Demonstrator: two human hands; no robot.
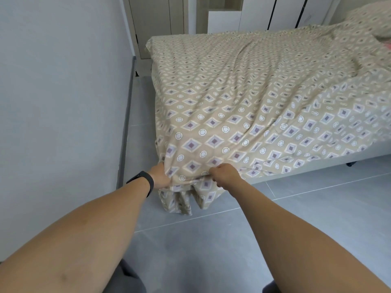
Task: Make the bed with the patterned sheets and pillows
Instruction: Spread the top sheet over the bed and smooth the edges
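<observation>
Gripping: both hands hold the near corner of the patterned sheet (243, 106) at the foot of the bed (330, 164).
Left hand (159, 176): fingers curled into the fabric at the corner's left side, partly hidden by a fold; a black wristband (143, 179) sits on the wrist.
Right hand (225, 173): fingers curled, pinching a bunched fold of the sheet just right of the left hand.
Sheet: beige with purple diamonds and white rings; it covers the whole top of the bed, with long wrinkles running from the gripped corner toward the far right.
Corner overhang: below the hands the sheet hangs in loose pleats, and its lower edge reaches the floor (211, 250).
Pillow (378, 19): same pattern, lying at the far right end of the bed, partly cut off by the frame edge.
Pink item (387, 46): a small patch beside the pillow; too little shows to tell what it is.
Bed base: pale grey side panel visible under the sheet on the right.
Surroundings: grey tiled floor, a pale wall (63, 81) at left, and cupboard doors (152, 22) beyond the bed.
</observation>
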